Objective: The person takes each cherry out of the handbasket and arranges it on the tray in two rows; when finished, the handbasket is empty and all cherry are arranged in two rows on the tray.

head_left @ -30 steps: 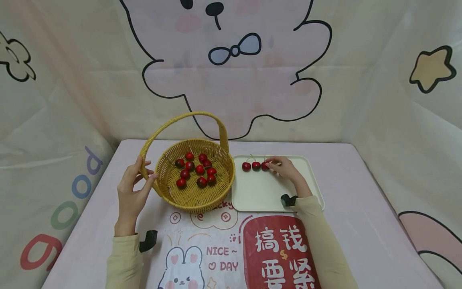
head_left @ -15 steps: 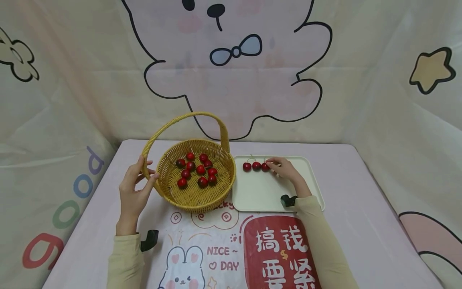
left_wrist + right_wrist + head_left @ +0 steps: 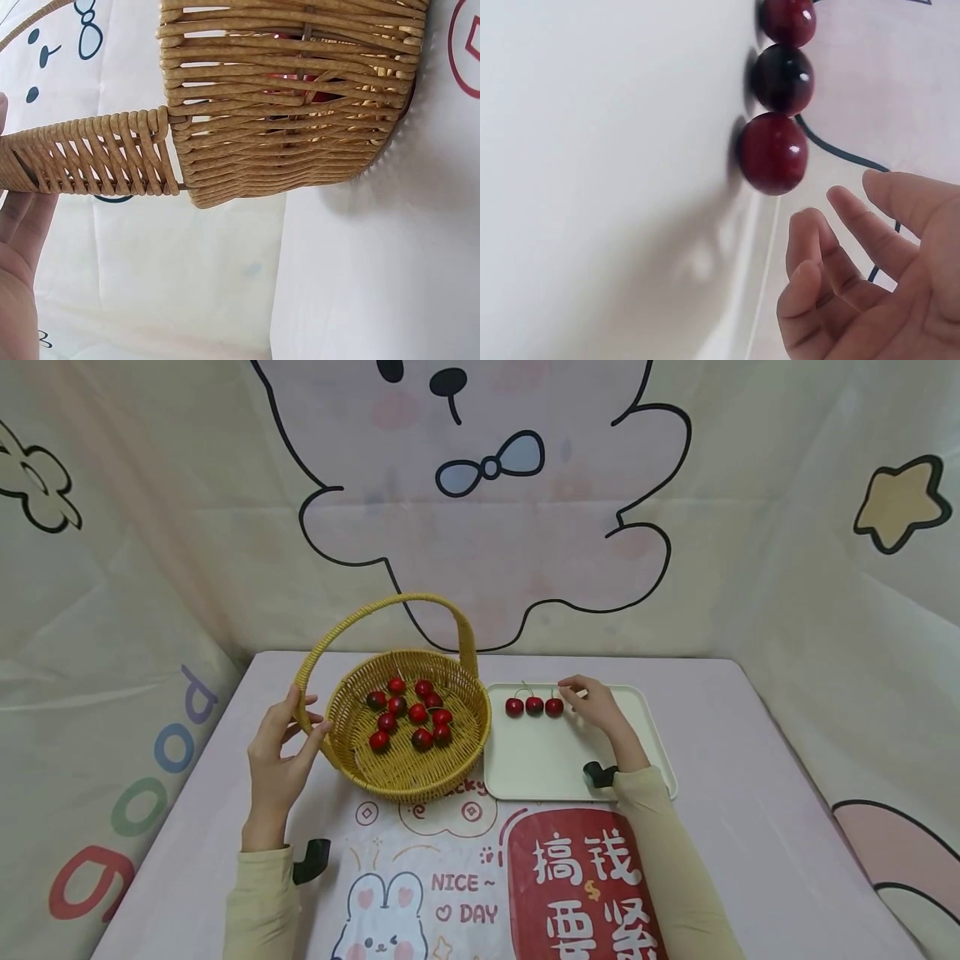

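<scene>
A yellow woven basket (image 3: 408, 777) with a tall handle (image 3: 367, 610) holds several dark red cherries (image 3: 417, 713). My left hand (image 3: 276, 764) grips the left foot of that handle between thumb and fingers; in the left wrist view the fingers (image 3: 28, 225) sit partly behind the wicker. To the right lies a white tray (image 3: 525, 760) with three cherries in a row along its far side. My right hand (image 3: 596, 703) hovers just right of the rightmost cherry (image 3: 554, 707), apart from it. Its fingers are loosely bent and hold nothing, as the right wrist view shows.
The tray stands close against the basket's right side. A printed mat (image 3: 465, 893) with a rabbit and a red panel covers the near middle of the table (image 3: 750, 827). Patterned cloth (image 3: 480, 543) hangs behind and at both sides.
The right hand has let go of the rightmost cherry and moved slightly up and to the right. The left hand stays on the basket handle.
</scene>
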The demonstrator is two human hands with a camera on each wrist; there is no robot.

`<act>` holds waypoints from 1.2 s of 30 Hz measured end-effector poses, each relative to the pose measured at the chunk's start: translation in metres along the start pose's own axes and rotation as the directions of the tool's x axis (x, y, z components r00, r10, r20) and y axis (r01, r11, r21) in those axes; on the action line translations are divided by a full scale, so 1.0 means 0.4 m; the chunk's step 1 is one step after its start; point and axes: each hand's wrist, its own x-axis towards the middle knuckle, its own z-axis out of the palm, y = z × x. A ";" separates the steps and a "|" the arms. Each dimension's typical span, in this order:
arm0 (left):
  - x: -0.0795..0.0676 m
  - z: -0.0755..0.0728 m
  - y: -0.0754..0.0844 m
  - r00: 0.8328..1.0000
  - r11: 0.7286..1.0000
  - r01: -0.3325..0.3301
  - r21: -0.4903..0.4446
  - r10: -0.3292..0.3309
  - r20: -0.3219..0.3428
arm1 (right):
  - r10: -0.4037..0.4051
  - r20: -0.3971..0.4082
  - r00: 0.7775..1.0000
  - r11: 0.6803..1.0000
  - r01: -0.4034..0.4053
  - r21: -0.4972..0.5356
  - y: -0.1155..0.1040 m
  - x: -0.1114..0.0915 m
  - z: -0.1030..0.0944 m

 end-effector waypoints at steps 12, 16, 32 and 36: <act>0.001 0.000 0.003 1.000 1.000 -0.003 0.008 0.003 -0.007 | -0.071 -0.042 0.997 0.997 0.071 0.021 -0.109 -0.009 -0.013; 0.001 0.001 0.004 1.000 1.000 -0.005 0.003 0.005 -0.008 | -0.138 -0.057 0.989 0.990 0.140 0.025 -0.162 -0.016 -0.011; -0.014 0.005 -0.042 1.000 1.000 0.001 0.024 -0.001 -0.005 | -0.272 0.035 0.962 0.962 0.271 0.036 -0.349 0.001 0.035; -0.002 0.001 -0.006 1.000 1.000 -0.006 0.025 0.006 -0.012 | -0.292 0.088 0.952 0.956 0.291 0.020 -0.389 0.011 0.059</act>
